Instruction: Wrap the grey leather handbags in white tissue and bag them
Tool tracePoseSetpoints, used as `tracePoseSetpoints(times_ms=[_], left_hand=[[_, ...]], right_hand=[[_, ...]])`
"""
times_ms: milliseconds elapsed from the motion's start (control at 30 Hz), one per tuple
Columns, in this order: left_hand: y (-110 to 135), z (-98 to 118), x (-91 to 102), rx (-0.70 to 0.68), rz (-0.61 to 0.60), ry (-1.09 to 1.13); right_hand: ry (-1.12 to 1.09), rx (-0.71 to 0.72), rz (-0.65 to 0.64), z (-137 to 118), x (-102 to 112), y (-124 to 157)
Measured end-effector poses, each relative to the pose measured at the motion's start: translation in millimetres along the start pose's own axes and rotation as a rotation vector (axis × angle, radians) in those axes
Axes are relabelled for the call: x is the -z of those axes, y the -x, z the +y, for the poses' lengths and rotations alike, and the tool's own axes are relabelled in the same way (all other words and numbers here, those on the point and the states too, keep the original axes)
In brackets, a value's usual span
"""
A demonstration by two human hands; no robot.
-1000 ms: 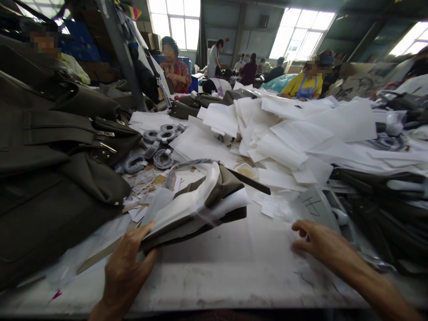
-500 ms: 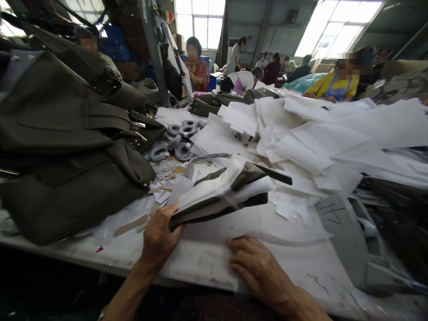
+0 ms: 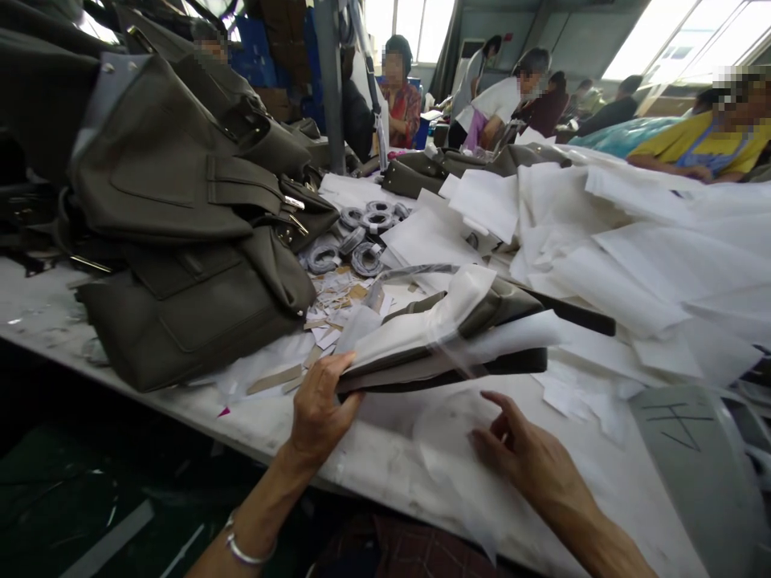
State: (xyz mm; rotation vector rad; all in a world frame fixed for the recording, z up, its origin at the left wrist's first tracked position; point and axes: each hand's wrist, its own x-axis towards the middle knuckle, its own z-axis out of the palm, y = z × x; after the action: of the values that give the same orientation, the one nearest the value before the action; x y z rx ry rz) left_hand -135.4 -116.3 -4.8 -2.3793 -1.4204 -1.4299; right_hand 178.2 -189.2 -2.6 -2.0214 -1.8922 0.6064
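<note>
My left hand (image 3: 322,409) is closed on the near left end of a folded dark olive leather bag (image 3: 415,361), thumb below and fingers on top. White padding paper (image 3: 415,329) lies along the bag, and a clear band (image 3: 449,349) crosses it. My right hand (image 3: 511,449) hovers just right of the bag's near side, thumb and forefinger apart and the other fingers curled. Beside those fingers is a thin translucent sheet (image 3: 446,449), blurred; no grip on it shows. The bag's far end slants up to the right, over the table.
Finished-looking olive handbags (image 3: 174,185) are heaped at the left. Coiled wrapped straps (image 3: 367,257) and paper scraps (image 3: 337,301) lie behind the bag. White sheets (image 3: 602,249) pile up at the right, near a grey plastic holder (image 3: 680,449). Several people sit or stand beyond.
The camera view has turned left and tilted. My right hand has lifted off the tabletop and its fingers have spread. My left hand keeps its hold on the folded bag.
</note>
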Motion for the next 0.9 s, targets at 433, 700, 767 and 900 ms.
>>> tracePoseSetpoints(times_ms=[433,700,767,900], left_hand=[[-6,1,2.5,0.077,0.050,0.023],[-5,0,3.7,0.109,0.054,-0.019],[-5,-1,3.8,0.106,0.061,-0.016],[-6,-1,3.5,0.113,0.070,-0.018]], right_hand=[[0.407,0.302,0.141,-22,-1,-94],[0.346,0.325,0.269,-27,5,-101],[0.378,0.302,0.385,-9,14,-95],[0.473,0.165,0.356,29,21,-92]])
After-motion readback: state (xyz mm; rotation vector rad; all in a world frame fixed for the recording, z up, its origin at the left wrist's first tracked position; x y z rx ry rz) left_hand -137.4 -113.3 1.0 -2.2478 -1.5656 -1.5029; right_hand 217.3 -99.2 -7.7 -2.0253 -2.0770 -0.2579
